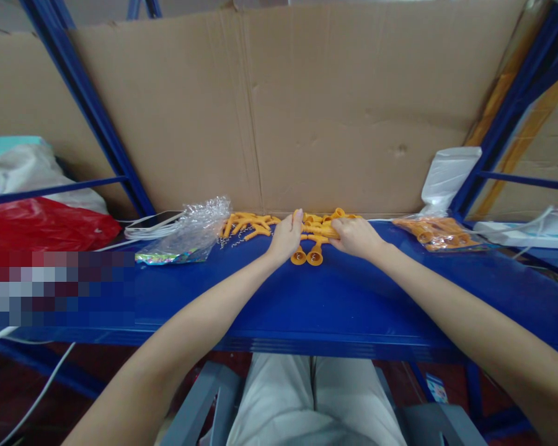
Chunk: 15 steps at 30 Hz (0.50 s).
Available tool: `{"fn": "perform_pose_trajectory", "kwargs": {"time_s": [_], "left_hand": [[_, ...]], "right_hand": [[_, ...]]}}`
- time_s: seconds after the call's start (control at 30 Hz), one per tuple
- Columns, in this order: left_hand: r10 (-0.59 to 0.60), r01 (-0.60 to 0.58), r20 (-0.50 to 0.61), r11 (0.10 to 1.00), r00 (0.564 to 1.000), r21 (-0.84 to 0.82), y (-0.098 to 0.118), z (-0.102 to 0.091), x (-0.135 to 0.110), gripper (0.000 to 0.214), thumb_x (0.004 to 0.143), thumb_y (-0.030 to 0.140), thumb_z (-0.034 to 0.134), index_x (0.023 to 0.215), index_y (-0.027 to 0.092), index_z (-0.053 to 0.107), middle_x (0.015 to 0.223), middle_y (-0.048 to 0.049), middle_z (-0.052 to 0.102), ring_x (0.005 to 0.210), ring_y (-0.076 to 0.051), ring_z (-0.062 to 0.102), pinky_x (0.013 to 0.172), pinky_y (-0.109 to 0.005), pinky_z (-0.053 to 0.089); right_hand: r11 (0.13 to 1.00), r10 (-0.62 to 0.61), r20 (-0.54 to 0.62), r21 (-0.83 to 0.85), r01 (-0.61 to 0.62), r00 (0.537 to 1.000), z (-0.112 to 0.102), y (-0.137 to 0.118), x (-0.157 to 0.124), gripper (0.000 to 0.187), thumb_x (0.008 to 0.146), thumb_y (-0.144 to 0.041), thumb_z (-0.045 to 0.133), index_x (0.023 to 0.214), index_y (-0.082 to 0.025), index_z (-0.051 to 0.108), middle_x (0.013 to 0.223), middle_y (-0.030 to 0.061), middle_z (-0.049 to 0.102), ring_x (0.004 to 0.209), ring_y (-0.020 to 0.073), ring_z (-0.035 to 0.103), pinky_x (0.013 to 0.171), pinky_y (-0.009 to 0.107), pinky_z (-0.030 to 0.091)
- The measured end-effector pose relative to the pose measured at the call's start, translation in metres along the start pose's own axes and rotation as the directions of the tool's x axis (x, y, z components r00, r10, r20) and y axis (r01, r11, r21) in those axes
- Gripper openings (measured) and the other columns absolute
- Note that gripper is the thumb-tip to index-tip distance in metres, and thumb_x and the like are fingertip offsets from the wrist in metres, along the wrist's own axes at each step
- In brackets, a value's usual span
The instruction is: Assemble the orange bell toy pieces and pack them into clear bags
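Observation:
Several orange plastic corkscrew bodies with bell-shaped ends (315,254) lie in a heap at the back of the blue shelf. Against the heap's left side rests my left hand (286,236), edge up, its fingers stretched out along the pieces. From the right, my right hand (357,237) has its fingers curled over an orange corkscrew body (326,230); the fingertips are partly hidden. Just left of my left hand lie orange corkscrew handles (251,222) with metal spirals (239,237) sticking out toward me.
A clear plastic bag (199,232) and white cable (153,229) lie left of the handles. At right is a bag of orange pieces (439,232) beside a power strip (525,235). A red bag (46,229) sits far left. Cardboard (330,111) stands behind the blue shelf (307,310).

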<state>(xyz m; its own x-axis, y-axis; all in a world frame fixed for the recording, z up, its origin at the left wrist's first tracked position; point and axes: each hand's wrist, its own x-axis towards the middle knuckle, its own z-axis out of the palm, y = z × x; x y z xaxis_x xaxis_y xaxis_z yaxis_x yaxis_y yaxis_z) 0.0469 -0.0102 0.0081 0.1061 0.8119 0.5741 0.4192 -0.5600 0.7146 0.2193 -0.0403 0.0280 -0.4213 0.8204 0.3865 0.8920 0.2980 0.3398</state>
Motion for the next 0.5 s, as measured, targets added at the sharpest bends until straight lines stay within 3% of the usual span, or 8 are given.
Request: {"fn": "perform_pose_trajectory", "kwargs": {"time_s": [0.2,0.37,0.43,0.5], "left_hand": [[0.104,-0.102,-0.047,0.994,0.994,0.036,0.005,-0.002,-0.002,0.039,0.092,0.044,0.035,0.061,0.021,0.037,0.055,0.0024,0.040,0.056,-0.012,0.042,0.057,-0.025,0.030],[0.122,-0.124,-0.034,0.990,0.992,-0.060,-0.003,0.001,0.002,0.047,0.088,0.058,0.030,0.060,0.021,0.035,0.051,0.0034,0.037,0.050,-0.011,0.038,0.051,-0.025,0.029],[0.075,-0.078,-0.034,0.992,0.997,-0.102,-0.009,0.004,0.005,0.049,0.087,0.061,0.028,0.059,0.021,0.034,0.048,0.0041,0.035,0.046,-0.010,0.036,0.048,-0.024,0.028],[0.019,-0.027,-0.058,0.990,0.998,-0.140,-0.013,0.006,0.008,0.050,0.087,0.061,0.028,0.057,0.022,0.034,0.044,0.0048,0.034,0.042,-0.009,0.035,0.045,-0.024,0.027]], "right_hand": [[0.976,-0.084,0.055,0.204,0.071,0.995,-0.008,0.008,0.005,0.020,0.080,-0.027,0.052,0.079,-0.012,0.064,0.073,0.0090,0.068,0.063,0.0162,0.060,0.056,0.024,0.033],[0.929,-0.135,0.140,0.362,0.076,0.981,-0.012,0.014,0.010,0.015,0.077,-0.024,0.053,0.068,-0.014,0.061,0.061,0.0018,0.062,0.054,0.0114,0.054,0.052,0.021,0.031],[0.934,-0.100,0.085,0.353,0.064,0.991,-0.009,0.013,0.009,0.015,0.078,-0.028,0.054,0.074,-0.015,0.062,0.067,0.0030,0.064,0.058,0.0131,0.056,0.054,0.022,0.032],[0.963,-0.046,-0.062,0.262,0.061,0.997,-0.005,0.009,0.007,0.019,0.080,-0.030,0.054,0.086,-0.014,0.062,0.080,0.0077,0.067,0.069,0.0175,0.060,0.058,0.024,0.034]]}}
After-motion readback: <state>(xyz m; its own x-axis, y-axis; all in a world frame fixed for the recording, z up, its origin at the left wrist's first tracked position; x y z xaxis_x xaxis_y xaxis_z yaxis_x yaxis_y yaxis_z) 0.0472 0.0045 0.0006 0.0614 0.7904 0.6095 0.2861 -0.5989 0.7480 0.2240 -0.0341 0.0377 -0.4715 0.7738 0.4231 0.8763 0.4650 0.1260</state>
